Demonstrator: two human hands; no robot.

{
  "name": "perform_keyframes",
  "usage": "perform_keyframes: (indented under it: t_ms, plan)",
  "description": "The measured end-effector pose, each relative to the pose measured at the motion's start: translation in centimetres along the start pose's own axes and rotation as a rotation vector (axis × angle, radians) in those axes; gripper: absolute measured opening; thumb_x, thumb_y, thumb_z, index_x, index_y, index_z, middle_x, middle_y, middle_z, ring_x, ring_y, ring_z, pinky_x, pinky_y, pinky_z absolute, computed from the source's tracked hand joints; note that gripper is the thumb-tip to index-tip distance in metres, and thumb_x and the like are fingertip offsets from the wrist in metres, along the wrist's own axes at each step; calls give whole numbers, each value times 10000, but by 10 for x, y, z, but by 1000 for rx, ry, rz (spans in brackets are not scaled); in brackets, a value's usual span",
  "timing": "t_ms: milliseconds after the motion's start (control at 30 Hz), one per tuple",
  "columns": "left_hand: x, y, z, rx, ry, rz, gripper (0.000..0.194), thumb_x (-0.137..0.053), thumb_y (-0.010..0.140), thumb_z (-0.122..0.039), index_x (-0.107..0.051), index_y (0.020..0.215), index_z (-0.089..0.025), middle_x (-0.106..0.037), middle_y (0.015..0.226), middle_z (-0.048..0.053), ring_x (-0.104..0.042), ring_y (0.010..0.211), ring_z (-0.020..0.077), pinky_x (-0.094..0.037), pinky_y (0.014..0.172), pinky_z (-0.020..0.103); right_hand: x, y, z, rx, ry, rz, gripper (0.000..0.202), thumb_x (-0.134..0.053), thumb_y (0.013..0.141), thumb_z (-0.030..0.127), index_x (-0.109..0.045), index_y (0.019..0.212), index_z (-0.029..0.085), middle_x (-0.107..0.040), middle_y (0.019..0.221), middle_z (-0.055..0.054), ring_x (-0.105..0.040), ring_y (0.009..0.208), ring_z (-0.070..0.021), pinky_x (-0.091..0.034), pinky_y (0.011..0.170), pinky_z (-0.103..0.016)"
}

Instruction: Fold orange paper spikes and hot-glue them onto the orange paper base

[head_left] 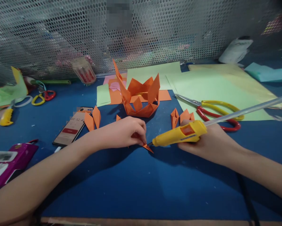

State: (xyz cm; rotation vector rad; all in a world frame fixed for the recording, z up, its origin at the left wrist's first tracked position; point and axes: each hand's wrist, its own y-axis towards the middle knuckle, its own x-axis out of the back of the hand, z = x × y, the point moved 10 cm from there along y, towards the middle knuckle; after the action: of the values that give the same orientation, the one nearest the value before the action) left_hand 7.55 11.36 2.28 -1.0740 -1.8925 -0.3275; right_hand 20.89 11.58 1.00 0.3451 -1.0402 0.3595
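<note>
My left hand (129, 131) pinches a small folded orange paper piece (148, 148) just above the blue table. In my right hand (209, 142) is a yellow hot glue gun (178, 134), its dark nozzle touching or nearly touching that piece. A long clear glue stick (246, 110) juts from the gun's back end. Behind my hands stands an orange folded paper ring with upright points (141, 106). Folded orange paper petals (93, 118) lie beside my left forearm, and more orange folded pieces (175, 117) sit by my right hand, partly covered by it.
Red-and-yellow-handled scissors (216, 110) rest on pale green paper sheets (202, 88) at right. On the left are a phone (73, 125), a purple object (13, 163), a yellow cutter (7, 116) and small scissors (44, 95). A clear jar (84, 70) stands before a perforated metal screen (155, 34).
</note>
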Motion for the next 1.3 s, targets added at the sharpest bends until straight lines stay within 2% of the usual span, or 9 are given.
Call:
perform_keyframes:
  t_ms: [167,333,533,867,1300]
  plan:
    - [-2,3,7,23,-52,7,132,-660,759,-72,-753,782,-163,-612,750,7,-558,607,65,-426,564,161,2,-2,5,29,-27,-42,119,-500,710,330,-497,689,213,-598,580,2,-572,509,-172,-409,471,-282]
    - [-5,2,11,60,-130,43,113,-649,776,-74,-732,826,-133,-650,809,24,-584,638,70,-443,562,151,6,-2,11,94,-35,-115,83,-511,706,296,-498,696,214,-573,569,26,-556,478,-148,-393,435,-256]
    - [-6,0,14,75,-165,62,94,-643,800,-123,-714,861,-136,-653,843,28,-606,673,83,-458,567,155,6,-5,11,139,-39,-143,68,-509,744,282,-503,724,217,-565,574,38,-547,478,-136,-398,442,-248]
    - [-7,2,13,76,-188,82,86,-636,816,-131,-699,872,-122,-651,870,31,-599,705,78,-447,577,143,1,-6,3,124,-49,-128,129,-497,773,328,-513,721,211,-543,580,29,-525,472,-134,-383,440,-258]
    - [-7,0,13,109,-172,98,92,-629,817,-140,-702,873,-143,-634,883,31,-583,701,87,-437,573,160,12,-6,19,214,-97,-190,113,-509,747,245,-447,656,217,-478,520,57,-475,400,-94,-352,379,-209]
